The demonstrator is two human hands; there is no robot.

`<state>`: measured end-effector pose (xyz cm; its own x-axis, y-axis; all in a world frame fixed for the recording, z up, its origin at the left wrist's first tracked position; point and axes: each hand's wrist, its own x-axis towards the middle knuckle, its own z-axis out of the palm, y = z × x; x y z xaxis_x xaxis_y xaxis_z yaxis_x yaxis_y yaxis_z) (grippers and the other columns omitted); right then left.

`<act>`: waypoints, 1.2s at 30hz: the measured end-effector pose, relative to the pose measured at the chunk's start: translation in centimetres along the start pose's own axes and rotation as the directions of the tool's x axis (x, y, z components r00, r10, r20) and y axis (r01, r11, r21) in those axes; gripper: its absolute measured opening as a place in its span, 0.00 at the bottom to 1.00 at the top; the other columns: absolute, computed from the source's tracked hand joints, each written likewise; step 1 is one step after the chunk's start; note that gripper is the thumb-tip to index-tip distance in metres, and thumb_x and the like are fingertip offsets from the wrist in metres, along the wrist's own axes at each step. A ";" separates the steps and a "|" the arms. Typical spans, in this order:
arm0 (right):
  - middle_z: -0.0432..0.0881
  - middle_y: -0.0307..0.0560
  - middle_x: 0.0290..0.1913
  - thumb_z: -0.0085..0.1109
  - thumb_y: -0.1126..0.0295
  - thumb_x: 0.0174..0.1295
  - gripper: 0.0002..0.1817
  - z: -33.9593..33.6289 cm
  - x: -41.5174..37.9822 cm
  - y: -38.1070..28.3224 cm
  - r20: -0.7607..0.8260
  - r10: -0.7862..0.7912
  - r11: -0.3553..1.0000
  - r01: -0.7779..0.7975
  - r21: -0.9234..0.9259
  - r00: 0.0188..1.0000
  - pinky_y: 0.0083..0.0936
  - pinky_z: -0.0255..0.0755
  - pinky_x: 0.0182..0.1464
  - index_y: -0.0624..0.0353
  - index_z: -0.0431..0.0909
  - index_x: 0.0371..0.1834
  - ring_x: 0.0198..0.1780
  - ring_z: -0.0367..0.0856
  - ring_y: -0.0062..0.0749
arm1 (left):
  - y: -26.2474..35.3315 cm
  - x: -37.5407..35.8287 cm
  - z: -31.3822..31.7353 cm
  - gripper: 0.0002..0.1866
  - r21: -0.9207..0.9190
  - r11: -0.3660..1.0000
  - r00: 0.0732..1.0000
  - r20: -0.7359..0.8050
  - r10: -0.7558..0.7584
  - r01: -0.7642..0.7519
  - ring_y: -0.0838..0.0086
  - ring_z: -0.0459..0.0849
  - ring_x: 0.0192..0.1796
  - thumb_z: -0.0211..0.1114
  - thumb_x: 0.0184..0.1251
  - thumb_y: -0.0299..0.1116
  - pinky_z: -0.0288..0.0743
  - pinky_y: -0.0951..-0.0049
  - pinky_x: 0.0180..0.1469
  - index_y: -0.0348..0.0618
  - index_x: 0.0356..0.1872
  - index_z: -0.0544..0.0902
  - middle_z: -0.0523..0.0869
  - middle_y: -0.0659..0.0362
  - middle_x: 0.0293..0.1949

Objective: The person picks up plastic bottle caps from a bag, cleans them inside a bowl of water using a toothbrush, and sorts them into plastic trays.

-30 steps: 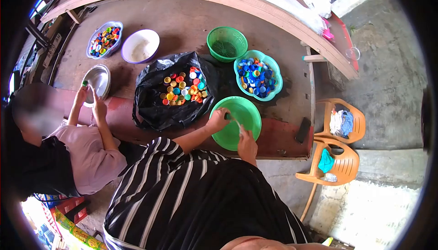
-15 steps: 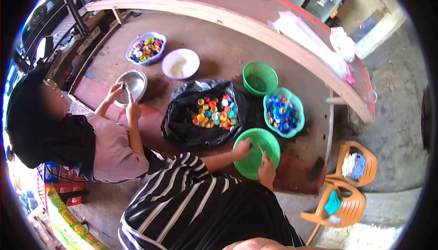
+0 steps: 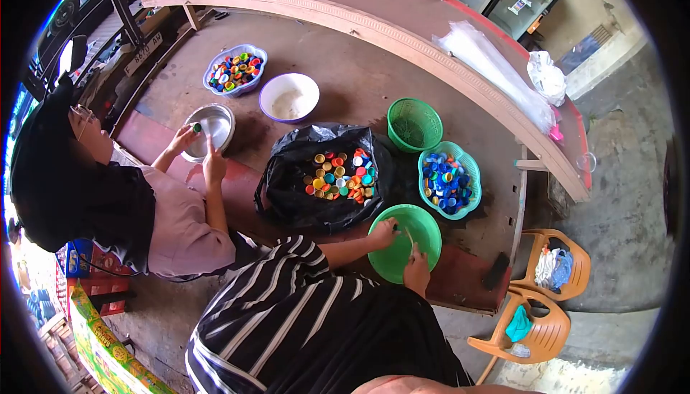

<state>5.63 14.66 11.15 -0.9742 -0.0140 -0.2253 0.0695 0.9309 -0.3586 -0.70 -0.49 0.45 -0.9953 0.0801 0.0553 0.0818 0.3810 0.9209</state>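
Over the green bowl (image 3: pixel 394 263), my left hand (image 3: pixel 382 234) pinches a small dark bottle cap (image 3: pixel 396 227). Facing it, my right hand (image 3: pixel 416 272) grips a thin, light-coloured tool (image 3: pixel 410 237) whose tip points toward the cap. Bottle caps of several colours (image 3: pixel 339 178) lie in a black plastic bag (image 3: pixel 280 171) left of the bowl. A turquoise basket (image 3: pixel 474 191) with mostly blue caps (image 3: pixel 447 185) stands just behind the bowl, beside an empty green basket (image 3: pixel 415 124).
A co-worker (image 3: pixel 187 228) at the left holds a green cap (image 3: pixel 197 128) over a metal bowl (image 3: pixel 224 129). A white bowl (image 3: pixel 290 98) and a basket of mixed caps (image 3: pixel 234 70) stand farther back. Orange chairs (image 3: pixel 553 329) are at the right.
The view has shifted slightly. My right hand has moved a little to the left and the tool has tilted slightly; my left hand still holds the cap.
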 end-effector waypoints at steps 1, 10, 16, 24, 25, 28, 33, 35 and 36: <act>0.75 0.59 0.54 0.47 0.69 0.68 0.23 0.0 -0.4 0.1 0.015 -0.025 0.997 0.024 0.079 1.000 0.47 0.72 0.48 0.50 0.69 0.67 0.51 0.77 0.57 | 0.1 0.0 0.0 0.15 -0.049 0.999 1.000 -0.031 -0.002 0.000 0.54 0.85 0.41 0.68 0.59 0.32 0.77 0.59 0.43 0.34 0.44 0.78 0.85 0.45 0.36; 0.76 0.54 0.49 0.50 0.69 0.67 0.22 -0.7 -1.7 -0.3 -0.026 0.000 0.995 0.002 0.104 1.000 0.46 0.72 0.46 0.44 0.72 0.66 0.49 0.77 0.55 | 1.1 0.0 -1.1 0.14 -0.181 0.980 0.995 0.064 -0.076 0.086 0.65 0.86 0.31 0.65 0.65 0.34 0.78 0.66 0.34 0.32 0.43 0.79 0.85 0.49 0.29; 0.76 0.49 0.48 0.49 0.71 0.66 0.22 -0.3 -0.3 -0.8 -0.116 -0.090 0.996 0.087 -0.031 0.989 0.44 0.74 0.42 0.43 0.74 0.64 0.46 0.79 0.51 | 1.2 0.2 -2.0 0.14 -0.232 0.941 0.968 0.104 -0.229 0.248 0.68 0.87 0.31 0.60 0.69 0.34 0.79 0.67 0.34 0.35 0.50 0.78 0.85 0.49 0.32; 0.77 0.46 0.48 0.49 0.74 0.64 0.23 1.1 0.2 1.5 -0.136 -0.034 0.982 0.008 -0.188 0.990 0.43 0.76 0.41 0.42 0.75 0.63 0.43 0.81 0.48 | 1.7 0.4 -2.1 0.19 -0.246 0.915 0.946 0.142 -0.291 0.319 0.69 0.87 0.30 0.53 0.75 0.41 0.81 0.70 0.35 0.31 0.49 0.77 0.86 0.50 0.31; 0.77 0.46 0.48 0.49 0.73 0.64 0.23 1.3 0.3 2.0 -0.102 -0.031 0.977 0.009 -0.214 0.994 0.43 0.76 0.40 0.42 0.75 0.63 0.43 0.81 0.48 | 1.6 0.6 -1.9 0.19 -0.290 0.885 0.929 0.173 -0.326 0.364 0.70 0.87 0.30 0.52 0.76 0.41 0.80 0.71 0.35 0.31 0.49 0.77 0.85 0.50 0.31; 0.78 0.48 0.48 0.49 0.72 0.64 0.23 -0.3 -0.2 0.6 -0.083 0.033 0.996 -0.039 -0.080 0.996 0.43 0.75 0.41 0.42 0.75 0.62 0.43 0.81 0.49 | 1.6 0.6 -1.5 0.20 -0.409 0.791 0.890 0.216 -0.400 0.455 0.71 0.85 0.29 0.50 0.77 0.41 0.80 0.71 0.35 0.29 0.47 0.77 0.84 0.51 0.30; 0.77 0.49 0.48 0.49 0.70 0.65 0.22 -1.7 -1.9 -1.6 -0.099 -0.017 0.994 0.028 0.109 0.995 0.46 0.74 0.43 0.42 0.75 0.62 0.44 0.80 0.52 | 0.5 0.9 -0.7 0.19 -0.516 0.694 0.864 0.259 -0.431 0.501 0.70 0.83 0.27 0.48 0.78 0.41 0.79 0.68 0.34 0.32 0.41 0.77 0.84 0.52 0.27; 0.77 0.49 0.48 0.50 0.69 0.65 0.21 -0.9 -2.1 -1.3 -0.109 0.028 0.996 -0.018 0.091 0.994 0.46 0.74 0.43 0.41 0.76 0.62 0.44 0.80 0.53 | 1.0 0.6 -0.8 0.18 -0.536 0.671 0.857 0.276 -0.434 0.512 0.69 0.82 0.26 0.50 0.77 0.40 0.78 0.69 0.33 0.31 0.41 0.77 0.83 0.51 0.27; 0.78 0.50 0.48 0.50 0.70 0.65 0.21 -1.0 -2.2 -1.4 -0.089 0.014 0.995 -0.006 0.096 0.996 0.46 0.74 0.43 0.41 0.76 0.62 0.44 0.80 0.52 | 0.4 0.6 -0.6 0.17 -0.497 0.730 0.883 0.264 -0.387 0.469 0.67 0.83 0.28 0.53 0.75 0.39 0.78 0.67 0.33 0.32 0.41 0.77 0.83 0.50 0.28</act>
<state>7.50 13.73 13.03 -0.9883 0.0316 -0.1493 0.0954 0.8916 -0.4427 -1.32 -0.84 1.08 -0.8970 0.1663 -0.4096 -0.4329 -0.1418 0.8902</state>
